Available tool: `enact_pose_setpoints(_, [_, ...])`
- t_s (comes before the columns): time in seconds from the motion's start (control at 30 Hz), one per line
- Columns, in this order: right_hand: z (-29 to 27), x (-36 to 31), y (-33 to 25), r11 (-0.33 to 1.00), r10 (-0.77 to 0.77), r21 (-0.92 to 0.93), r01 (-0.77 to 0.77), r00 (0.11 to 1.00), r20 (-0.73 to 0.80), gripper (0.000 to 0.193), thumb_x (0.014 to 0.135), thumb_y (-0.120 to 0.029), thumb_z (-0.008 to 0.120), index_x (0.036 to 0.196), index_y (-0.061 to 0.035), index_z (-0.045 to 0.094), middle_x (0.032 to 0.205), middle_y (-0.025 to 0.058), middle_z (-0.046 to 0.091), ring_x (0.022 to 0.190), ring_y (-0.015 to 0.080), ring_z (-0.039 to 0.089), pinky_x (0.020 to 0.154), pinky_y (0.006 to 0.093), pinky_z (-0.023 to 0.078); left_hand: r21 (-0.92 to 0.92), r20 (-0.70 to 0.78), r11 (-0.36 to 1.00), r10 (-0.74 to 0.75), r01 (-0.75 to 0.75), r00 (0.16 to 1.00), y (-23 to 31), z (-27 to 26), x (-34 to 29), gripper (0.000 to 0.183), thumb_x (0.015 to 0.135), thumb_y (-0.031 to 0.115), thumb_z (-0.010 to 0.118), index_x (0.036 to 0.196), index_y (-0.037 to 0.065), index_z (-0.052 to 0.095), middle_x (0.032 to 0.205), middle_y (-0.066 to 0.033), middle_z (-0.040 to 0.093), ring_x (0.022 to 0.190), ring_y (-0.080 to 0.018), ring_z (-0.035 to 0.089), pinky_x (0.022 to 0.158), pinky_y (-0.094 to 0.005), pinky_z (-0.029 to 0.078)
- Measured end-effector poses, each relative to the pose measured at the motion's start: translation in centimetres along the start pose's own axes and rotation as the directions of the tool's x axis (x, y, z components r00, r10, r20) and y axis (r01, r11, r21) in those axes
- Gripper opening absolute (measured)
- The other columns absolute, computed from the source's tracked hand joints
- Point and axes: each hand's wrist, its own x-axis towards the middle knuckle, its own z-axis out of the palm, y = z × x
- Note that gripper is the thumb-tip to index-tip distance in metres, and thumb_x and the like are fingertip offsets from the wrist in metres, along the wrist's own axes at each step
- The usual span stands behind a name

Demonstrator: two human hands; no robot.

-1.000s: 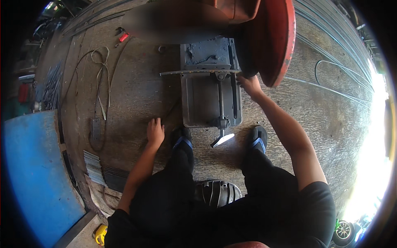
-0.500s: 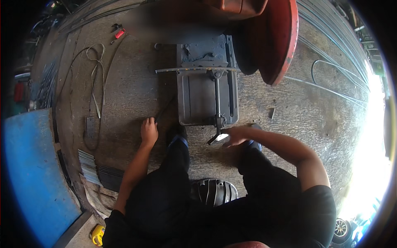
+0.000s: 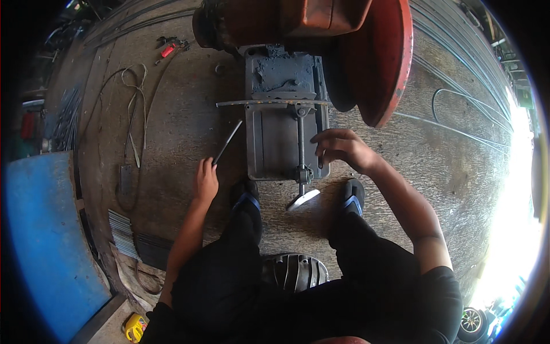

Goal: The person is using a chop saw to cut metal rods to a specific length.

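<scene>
A short, thin metal rod [image 3: 229, 140] juts up and to the right from the fingers of my left hand [image 3: 206, 182], which is closed on its lower end, left of the saw base. My right hand [image 3: 349, 150] is open and empty, its fingertips over the right edge of the grey cut-off saw base [image 3: 275, 152]. Across that base, against the vise jaw, lies a long thin metal bar [image 3: 232, 103] that sticks out to the left. The vise screw [image 3: 301, 137] runs toward me and ends in a crank handle [image 3: 303, 199].
Above the base hangs the saw's red blade guard [image 3: 396, 69], beside its motor housing [image 3: 258, 23]. Long rods [image 3: 458, 74] lie at the far right. A cable [image 3: 137, 86], a blue sheet [image 3: 51, 241], cut rods [image 3: 123, 232] and a yellow tape measure [image 3: 136, 327] are on the left.
My right hand has left the crank handle and moved forward to the base's right edge. The rod in my left hand now shows plainly. The crank handle looks slightly turned.
</scene>
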Motion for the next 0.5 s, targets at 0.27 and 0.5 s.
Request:
enact_pose_setpoints(0.27, [-5.9, 1.0, 6.7, 0.991, 0.092, -0.042, -0.124, 0.887, -0.452, 0.038, 0.086, -0.021, 0.057, 0.118, 0.0, 0.055, 0.099, 0.0097, 0.064, 0.085, 0.0178, 0.064, 0.074, 0.0284, 0.049, -0.022, -0.01, 0.935, 0.355, -0.355, 0.935, 5.1, 3.0, 11.9, 0.026, 0.084, 0.005, 0.054, 0.109, 0.001, 0.055, 0.1, -0.0151, 0.055, 0.094, -0.0351, 0.056, 0.078, -0.0419, 0.046])
enact_pose_setpoints(0.5, [-8.9, 1.5, 7.5, 0.99, 0.098, -0.032, -0.135, 0.843, -0.529, 0.038, 0.087, -0.02, 0.056, 0.118, 0.0007, 0.055, 0.102, 0.0108, 0.063, 0.09, 0.0188, 0.062, 0.078, 0.0301, 0.048, 0.152, 0.179, 0.855, 0.47, -0.497, 0.864, 4.9, 4.5, 15.2, 0.033, 0.081, 0.001, 0.049, 0.113, 0.005, 0.053, 0.108, -0.0136, 0.052, 0.1, -0.0314, 0.053, 0.083, -0.0403, 0.046])
